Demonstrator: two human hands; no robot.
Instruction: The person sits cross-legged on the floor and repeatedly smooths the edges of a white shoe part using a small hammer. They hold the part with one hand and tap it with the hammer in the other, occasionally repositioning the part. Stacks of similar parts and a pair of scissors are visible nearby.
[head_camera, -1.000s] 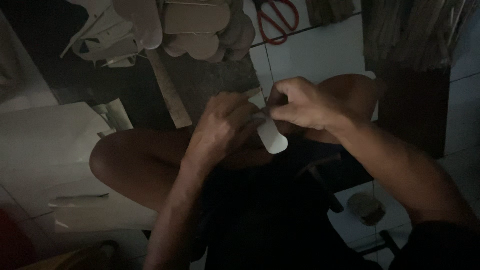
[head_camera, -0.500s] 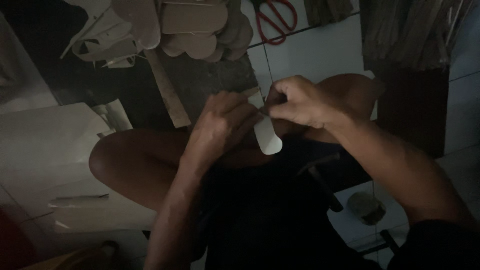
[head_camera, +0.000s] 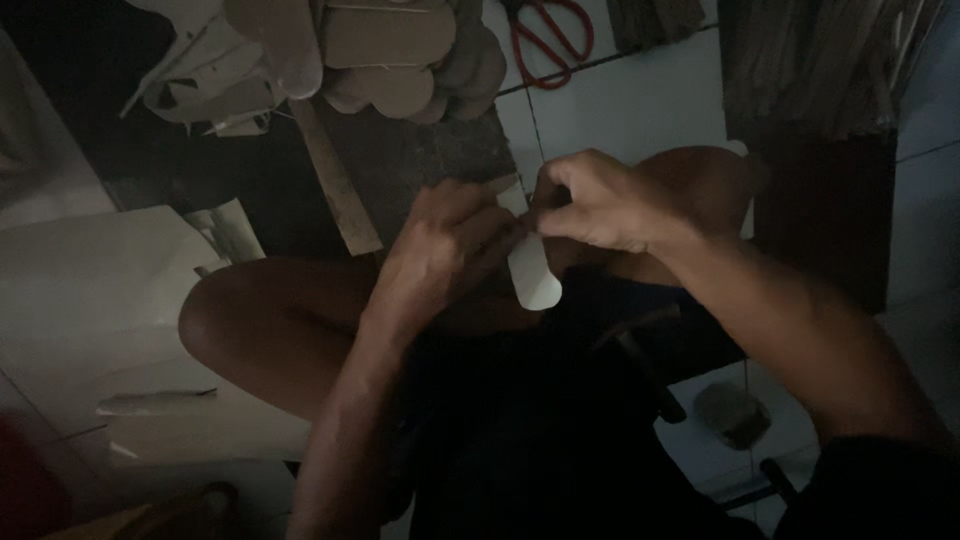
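Head view, pretty dark shot. Both hands meet over the lap, working one small white strip (head_camera: 533, 272) with a rounded lower end. The right hand (head_camera: 600, 205) has its fingers (head_camera: 548, 192) pinched narrow on the strip's top edge, knuckles up, wrist bent, forearm running down toward the bottom right corner. The left hand (head_camera: 445, 250) is curled in from the other side, fingers closed against the strip's left edge, back of the hand facing the camera, forearm dropping straight down to the bottom of the frame. The strip hangs between the two hands, rounded end pointing down toward the dark shorts.

The person sits on a tiled floor (head_camera: 640, 110) with knees spread. Up top there's a pile of tan cutouts (head_camera: 385, 50) shaped like soles, with red scissors (head_camera: 550, 35) just right of them on the tiles. A wooden ruler (head_camera: 335, 180) lies slanted below the pile. White sheets (head_camera: 90, 290) sit off to the left beside the knee.
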